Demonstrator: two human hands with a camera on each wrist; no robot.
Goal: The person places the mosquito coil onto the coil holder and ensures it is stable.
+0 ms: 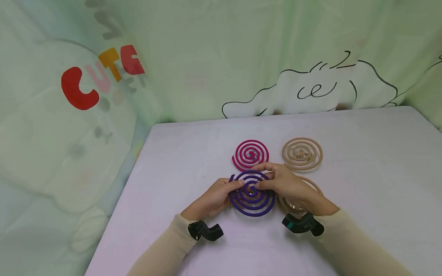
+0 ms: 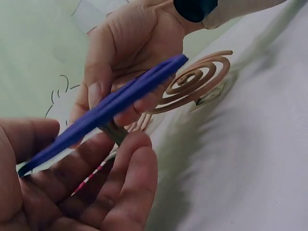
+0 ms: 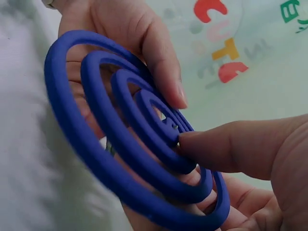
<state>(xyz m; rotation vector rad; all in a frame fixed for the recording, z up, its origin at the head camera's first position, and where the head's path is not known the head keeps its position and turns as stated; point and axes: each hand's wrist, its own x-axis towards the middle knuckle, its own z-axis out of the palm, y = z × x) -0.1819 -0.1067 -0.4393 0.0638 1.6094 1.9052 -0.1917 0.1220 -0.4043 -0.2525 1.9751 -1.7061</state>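
Observation:
Both hands hold a purple mosquito coil (image 1: 254, 215) above the table. My left hand (image 1: 215, 197) grips its left side, thumb on top and fingers beneath. From the right, my right hand (image 1: 288, 186) pinches near the coil's centre, its thumb tip pressing there in the right wrist view. Below the coil's middle, the left wrist view shows a small dull greenish strip (image 2: 114, 132) between the fingers, partly hidden. A tan coil (image 1: 312, 183) lies partly under my right hand. Just beyond the hands is a pink coil (image 1: 251, 155).
Another tan coil (image 1: 322, 155) sits at the back right, beside the pink one. The coils rest on a white table (image 1: 179, 161). Green printed curtains (image 1: 193, 57) hang behind and to the left. Each wrist wears a black band (image 1: 205, 231).

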